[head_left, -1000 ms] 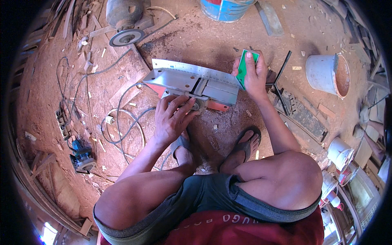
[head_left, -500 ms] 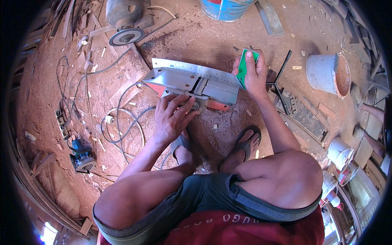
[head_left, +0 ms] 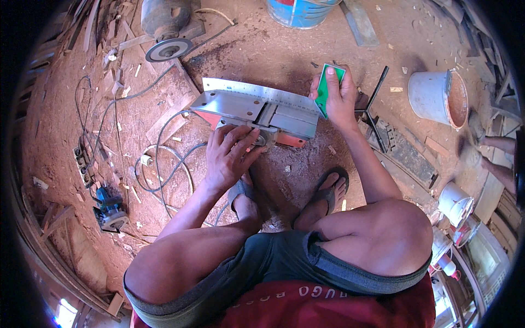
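An electric planer (head_left: 295, 121) is turned sole up in front of me, its metal plates facing upward and red body parts showing beneath. My left hand (head_left: 229, 156) is closed around its near side, by the middle of the sole. My right hand (head_left: 342, 101) grips the green handle of a try square (head_left: 329, 90), the thumb lying flat along the handle. The square's steel ruled blade stands on edge along the planer's sole, running to the left. The planer's dark slot shows near mid-length. The underside of the planer is hidden.
A bench grinder (head_left: 169, 49) stands at the far left, a blue bucket (head_left: 303, 13) at the top. A white bucket (head_left: 432, 98) lies tilted at right, near another person's legs (head_left: 497, 156). A blue router (head_left: 109, 210) and cables lie left; a black three-armed tool (head_left: 374, 117) lies right.
My hands, the planer and the try square stay almost in place. At the right edge, the other person's feet and legs have shifted.
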Action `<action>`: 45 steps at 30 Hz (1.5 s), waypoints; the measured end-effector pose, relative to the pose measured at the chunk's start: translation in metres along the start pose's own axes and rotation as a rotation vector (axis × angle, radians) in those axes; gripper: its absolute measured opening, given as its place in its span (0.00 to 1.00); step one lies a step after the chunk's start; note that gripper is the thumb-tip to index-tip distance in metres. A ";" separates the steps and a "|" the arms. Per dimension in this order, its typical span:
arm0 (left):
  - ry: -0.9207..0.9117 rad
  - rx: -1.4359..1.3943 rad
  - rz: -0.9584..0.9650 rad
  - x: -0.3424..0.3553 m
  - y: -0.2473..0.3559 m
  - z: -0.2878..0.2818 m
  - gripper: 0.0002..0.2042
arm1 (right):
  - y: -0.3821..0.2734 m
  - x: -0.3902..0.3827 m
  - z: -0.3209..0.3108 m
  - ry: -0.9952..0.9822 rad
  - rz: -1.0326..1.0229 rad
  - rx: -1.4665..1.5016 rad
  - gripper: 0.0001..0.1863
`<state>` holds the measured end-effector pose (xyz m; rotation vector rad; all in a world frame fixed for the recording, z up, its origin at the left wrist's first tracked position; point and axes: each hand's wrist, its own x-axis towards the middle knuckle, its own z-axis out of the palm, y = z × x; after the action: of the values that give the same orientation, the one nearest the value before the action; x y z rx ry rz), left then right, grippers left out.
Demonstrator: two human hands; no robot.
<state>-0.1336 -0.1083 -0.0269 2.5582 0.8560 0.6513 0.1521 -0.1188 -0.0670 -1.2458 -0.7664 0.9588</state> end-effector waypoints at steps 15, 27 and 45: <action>-0.033 0.009 -0.001 -0.001 0.003 -0.007 0.25 | -0.003 0.000 0.005 0.015 0.038 -0.008 0.13; -0.040 0.028 0.004 -0.002 0.003 -0.007 0.24 | -0.002 0.000 0.004 0.007 0.008 -0.022 0.13; -0.010 0.037 0.037 -0.002 0.000 -0.001 0.25 | 0.000 0.001 0.000 -0.006 0.000 -0.001 0.13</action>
<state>-0.1352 -0.1092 -0.0267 2.6140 0.8274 0.6392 0.1520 -0.1180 -0.0672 -1.2447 -0.7716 0.9630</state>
